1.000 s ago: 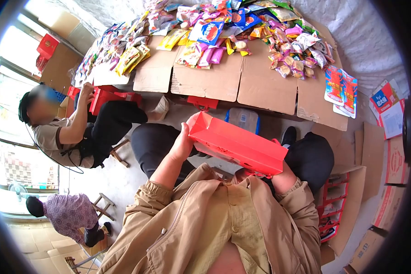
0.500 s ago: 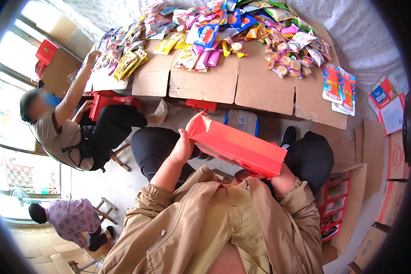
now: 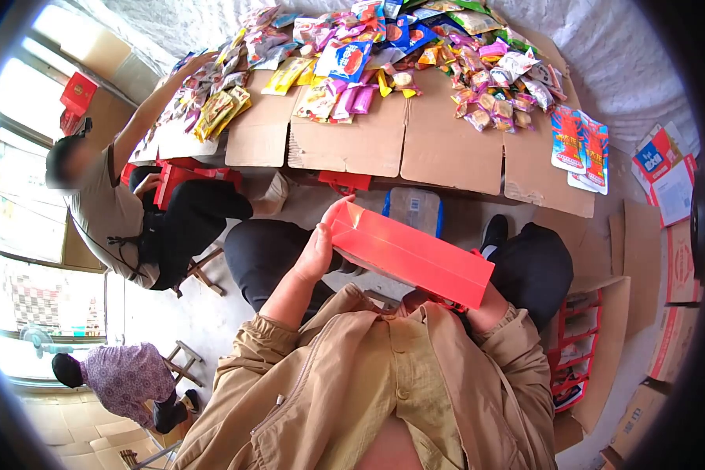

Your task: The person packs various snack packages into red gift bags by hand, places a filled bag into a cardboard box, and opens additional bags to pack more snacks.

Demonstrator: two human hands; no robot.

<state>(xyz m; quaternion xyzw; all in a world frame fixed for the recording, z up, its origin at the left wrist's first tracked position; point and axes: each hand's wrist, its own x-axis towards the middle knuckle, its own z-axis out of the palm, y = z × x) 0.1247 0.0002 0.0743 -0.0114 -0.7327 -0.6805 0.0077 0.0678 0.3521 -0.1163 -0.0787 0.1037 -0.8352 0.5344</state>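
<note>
A red paper box (image 3: 415,254) is held slanted over my lap between both hands. My left hand (image 3: 318,244) grips its upper left end, thumb up along the side and fingers partly behind it. At the lower right end, my right hand (image 3: 486,307) supports the box, its fingers mostly hidden beneath. Beyond the box lies the cardboard-covered table (image 3: 450,153), with heaps of wrapped snacks (image 3: 493,106), yellow packets (image 3: 221,112) and a blue packet (image 3: 348,59). Two red-and-blue packets (image 3: 569,141) rest near its right edge.
On the left, a seated person (image 3: 102,211) reaches over the snacks, a red box (image 3: 172,182) at their lap. Another person (image 3: 125,380) sits lower left beside a wooden stool (image 3: 183,362). An open carton (image 3: 603,360) with red boxes stands at right. A blue-edged package (image 3: 415,210) lies under the table.
The red box has rolled slightly, so its flat face shows more and its underside less. The person at left has stretched an arm out over the snack heap.
</note>
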